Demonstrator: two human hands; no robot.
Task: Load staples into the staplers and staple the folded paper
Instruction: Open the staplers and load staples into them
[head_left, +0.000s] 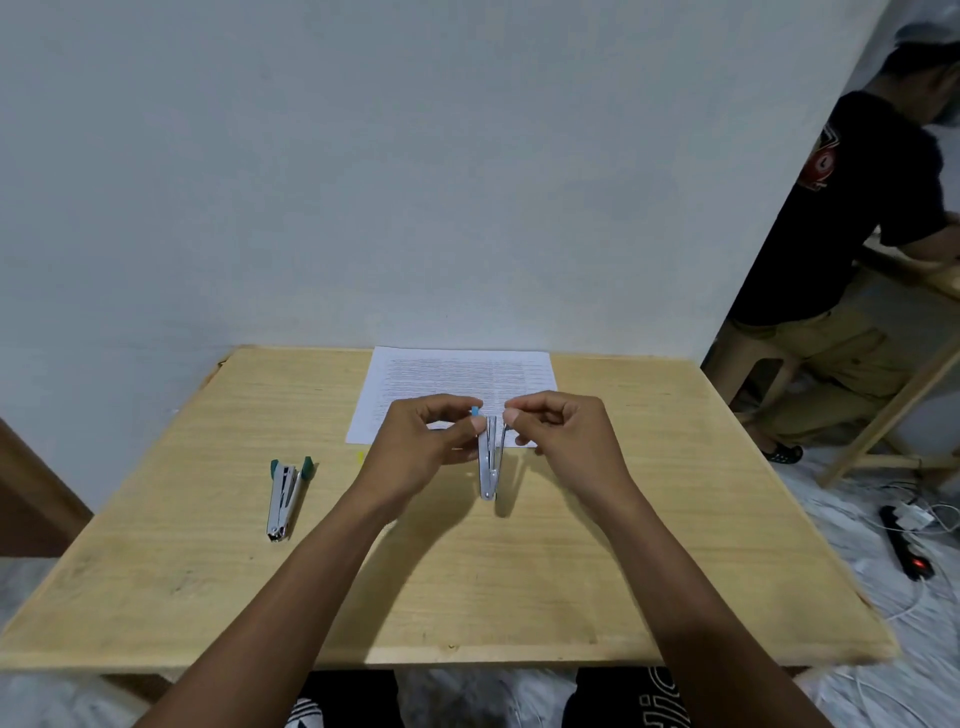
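Stapler (491, 462) with blue tip up at table (623, 545) middle, opened in a V. Pinched on its 9 o'clock arm by left hand (426, 441), on its 3 o'clock arm by right hand (561, 431), fingers curled tight. At 12 o'clock, paper (457, 374) lying flat. At 9 o'clock, green stapler (285, 493), open, well apart from both hands.

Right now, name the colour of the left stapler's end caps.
Teal-green, on the stapler; head view.
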